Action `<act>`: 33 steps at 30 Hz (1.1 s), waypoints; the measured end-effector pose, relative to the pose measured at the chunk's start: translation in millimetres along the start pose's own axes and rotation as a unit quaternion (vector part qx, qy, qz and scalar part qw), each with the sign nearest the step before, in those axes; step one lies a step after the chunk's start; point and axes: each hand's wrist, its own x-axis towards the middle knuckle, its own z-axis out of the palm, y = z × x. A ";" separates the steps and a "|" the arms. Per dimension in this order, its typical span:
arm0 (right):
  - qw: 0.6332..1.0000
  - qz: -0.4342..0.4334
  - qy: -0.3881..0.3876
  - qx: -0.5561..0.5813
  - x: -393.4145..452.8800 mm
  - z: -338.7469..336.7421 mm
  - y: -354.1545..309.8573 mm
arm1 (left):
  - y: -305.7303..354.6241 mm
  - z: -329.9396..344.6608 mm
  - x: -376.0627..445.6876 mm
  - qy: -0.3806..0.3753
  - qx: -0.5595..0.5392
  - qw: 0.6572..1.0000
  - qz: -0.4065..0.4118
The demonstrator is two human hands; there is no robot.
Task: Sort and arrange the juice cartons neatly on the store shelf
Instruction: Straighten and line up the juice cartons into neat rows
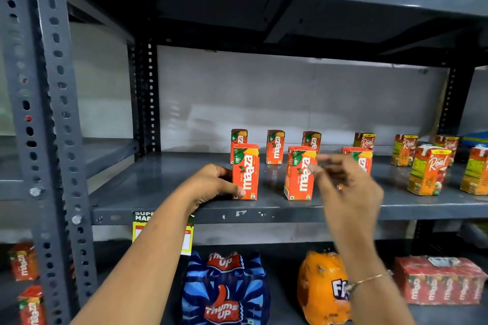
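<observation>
Six Maaza cartons [246, 171], five Real cartons [427, 174]

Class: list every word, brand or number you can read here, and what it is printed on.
"maaza", "10/-": front-left carton
"Real": right carton
"Thums Up": blue pack
"SUP… MAR…": shelf-edge tag, partly hidden
"F…": orange pack, cut off
Small print on cartons: unreadable

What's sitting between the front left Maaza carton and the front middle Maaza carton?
In the head view, only bare grey shelf separates the front left Maaza carton from the front middle Maaza carton.
</observation>
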 end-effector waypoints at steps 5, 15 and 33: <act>0.939 0.200 -0.278 0.040 39.1 -15.2 42.7 | 3.3 5.8 0.1 0.013 0.003 1.000 -0.003; 0.899 0.236 -0.368 0.037 48.5 3.5 69.5 | 1.6 5.8 -1.3 0.018 0.021 1.000 -0.006; 0.900 0.243 -0.362 0.020 45.0 2.1 62.4 | 2.8 5.6 -4.8 0.018 0.032 0.999 -0.006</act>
